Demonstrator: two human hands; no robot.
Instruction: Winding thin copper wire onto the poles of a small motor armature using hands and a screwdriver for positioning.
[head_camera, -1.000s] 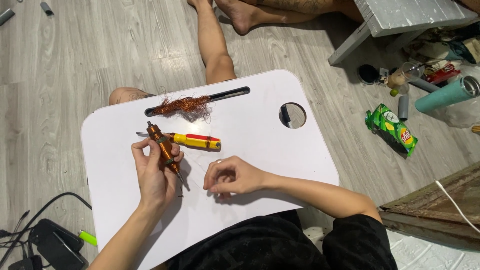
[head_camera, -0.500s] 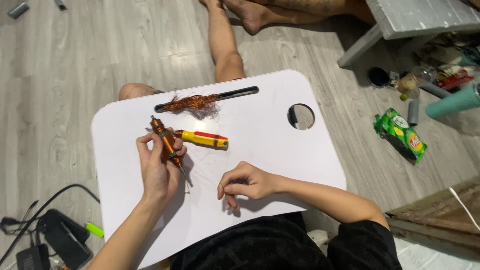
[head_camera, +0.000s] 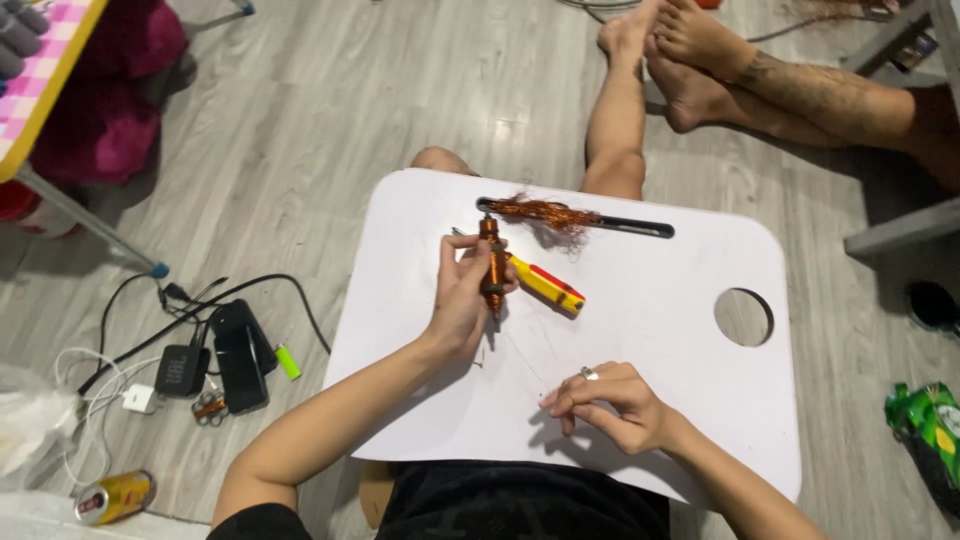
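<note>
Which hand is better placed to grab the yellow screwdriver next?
Probably the right hand: it looks free, resting low on the white tray. The left hand is nearer the yellow screwdriver but grips the copper coil.

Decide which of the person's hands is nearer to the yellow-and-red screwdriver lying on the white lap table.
Left. The left hand holds a copper-wound coil right beside the yellow-and-red screwdriver. The right hand rests lower on the white lap table, well apart.

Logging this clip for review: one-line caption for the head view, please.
Left hand holds a copper-wound coil upright over a white lap tray; right hand pinches near the tray, apparently on a fine wire.
</note>
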